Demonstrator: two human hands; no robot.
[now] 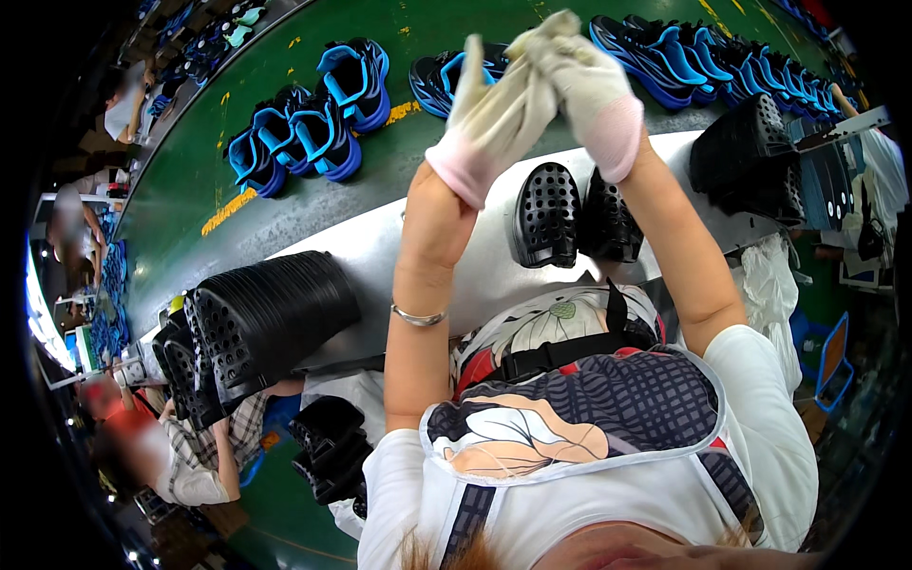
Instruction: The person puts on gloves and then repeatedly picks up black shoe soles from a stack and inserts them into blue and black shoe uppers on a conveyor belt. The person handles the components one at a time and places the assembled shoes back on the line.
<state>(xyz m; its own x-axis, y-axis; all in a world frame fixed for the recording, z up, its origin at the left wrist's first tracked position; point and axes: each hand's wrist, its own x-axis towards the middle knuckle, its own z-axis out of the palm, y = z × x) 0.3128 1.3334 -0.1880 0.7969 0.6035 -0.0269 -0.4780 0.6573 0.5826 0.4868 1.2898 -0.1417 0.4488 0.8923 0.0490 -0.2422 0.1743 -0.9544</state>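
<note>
Left hand (499,109): fingers extending into a white glove (465,166). Right hand (579,81): fingers pinching its tip, tugging; overpulling risks tearing the seam.

A green conveyor belt (313,24) carrying blue-and-black shoes (309,119) runs beyond the raised grip, yellow marks along its edge. Nearer, below the grip, a pale metal workbench (380,247) holds black perforated clogs (570,214) (more stacked at left (256,323)).

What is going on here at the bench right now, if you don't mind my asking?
A person at a grey workbench has both hands raised. The right hand grips the fingertips of the white glove on the left hand. Two black perforated clogs lie on the bench below, a stack of black clogs lies to the left, and blue shoes sit beyond.
</note>
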